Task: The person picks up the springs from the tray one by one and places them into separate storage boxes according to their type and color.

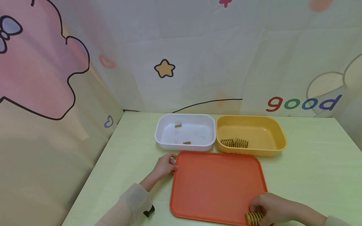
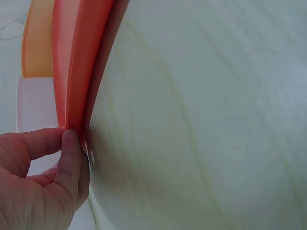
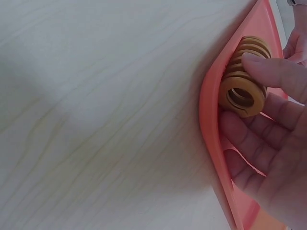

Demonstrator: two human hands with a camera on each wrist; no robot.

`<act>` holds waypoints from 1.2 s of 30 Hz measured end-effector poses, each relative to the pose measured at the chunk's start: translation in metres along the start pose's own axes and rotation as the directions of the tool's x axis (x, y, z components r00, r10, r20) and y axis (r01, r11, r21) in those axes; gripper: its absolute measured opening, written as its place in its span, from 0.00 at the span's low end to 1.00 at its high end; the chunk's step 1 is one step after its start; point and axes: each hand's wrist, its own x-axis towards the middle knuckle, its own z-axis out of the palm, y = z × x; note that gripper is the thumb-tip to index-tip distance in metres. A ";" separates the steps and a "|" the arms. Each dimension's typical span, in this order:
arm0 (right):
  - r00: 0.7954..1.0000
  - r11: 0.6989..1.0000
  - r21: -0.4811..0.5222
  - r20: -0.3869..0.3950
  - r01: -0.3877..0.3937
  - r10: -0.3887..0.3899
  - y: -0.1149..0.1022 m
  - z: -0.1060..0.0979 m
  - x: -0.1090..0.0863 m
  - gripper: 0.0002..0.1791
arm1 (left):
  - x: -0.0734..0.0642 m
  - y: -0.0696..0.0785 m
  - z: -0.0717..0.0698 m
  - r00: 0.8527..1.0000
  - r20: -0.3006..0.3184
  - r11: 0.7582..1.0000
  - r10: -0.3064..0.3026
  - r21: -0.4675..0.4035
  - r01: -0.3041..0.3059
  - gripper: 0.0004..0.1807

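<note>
An orange-red tray (image 1: 217, 185) lies on the table in front of the person. At its left rim, near the far corner, the left hand (image 1: 165, 164) pinches the edge between thumb and fingers; the left wrist view shows this pinch (image 2: 57, 167) from close up. Over the tray's near right corner, the right hand (image 1: 274, 207) holds a thick yellow coil spring (image 1: 253, 218). In the right wrist view the thumb lies across the coils of the spring (image 3: 243, 96), with fingers curled beneath it inside the tray's rim (image 3: 207, 103).
Behind the tray stand a white bin (image 1: 185, 147) with two small springs and a yellow bin (image 1: 254, 152) with larger springs along its left part. A small black object (image 1: 149, 211) is by the left sleeve. A printed cloth (image 1: 198, 62) hangs behind the table.
</note>
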 end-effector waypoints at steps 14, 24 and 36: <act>0.999 0.999 0.013 -0.019 -0.032 0.032 -0.004 -0.011 0.003 0.11 | -0.001 0.001 -0.001 1.000 -0.001 1.000 0.013 -0.004 -0.013 0.21; 0.998 0.999 -0.050 -0.056 -0.010 0.007 -0.002 -0.015 0.005 0.12 | -0.001 0.000 0.000 1.000 -0.005 1.000 0.010 -0.021 -0.010 0.21; 0.989 0.993 -0.111 -0.134 0.042 -0.057 -0.006 -0.025 0.005 0.13 | 0.001 -0.001 0.001 1.000 -0.002 1.000 0.004 -0.017 -0.004 0.21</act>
